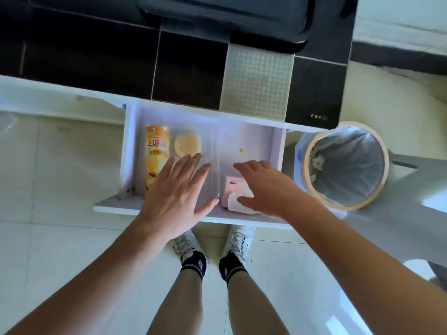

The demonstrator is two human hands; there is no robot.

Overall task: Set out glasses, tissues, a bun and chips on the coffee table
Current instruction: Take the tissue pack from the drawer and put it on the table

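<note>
1. The floor (pixel 60 250) is pale and shiny. It fills the low half of the view, from 3 o'clock round to 9 o'clock.
2. The surface (pixel 188 68) is a dark top with black squares and one dotted grey square. It lies at 12 o'clock.
3. The drawer (pixel 251 141) is white and pulled open in the middle of the view, just under the dark top.
4. The bin (pixel 346 165) is round with a tan rim and a pale bag inside. It stands on the floor at 3 o'clock, just beside the drawer.
5. The left hand (pixel 176 192) is over the drawer at 9 o'clock from the middle. Its fingers (pixel 191 163) are spread wide and flat. It holds nothing.
6. The right hand (pixel 268 187) is over the drawer's near right part. Its fingers (pixel 244 166) are loosely spread and bent a little. The thumb rests on the tissues, but I cannot tell if it grips them.
7. The chips (pixel 154 153) are in a tall orange can. It lies on its side along the drawer's left wall, partly under the left hand.
8. The shoes (pixel 212 243) are white, with dark socks. They stand on the floor at 6 o'clock.
9. The bun (pixel 187 143) is round and pale yellow, in a clear wrap. It lies just beside the can, at 12 o'clock from the left hand.
10. The tissues (pixel 235 192) are a small pink pack with white paper showing. They lie at the drawer's near edge, under the right hand.
</note>
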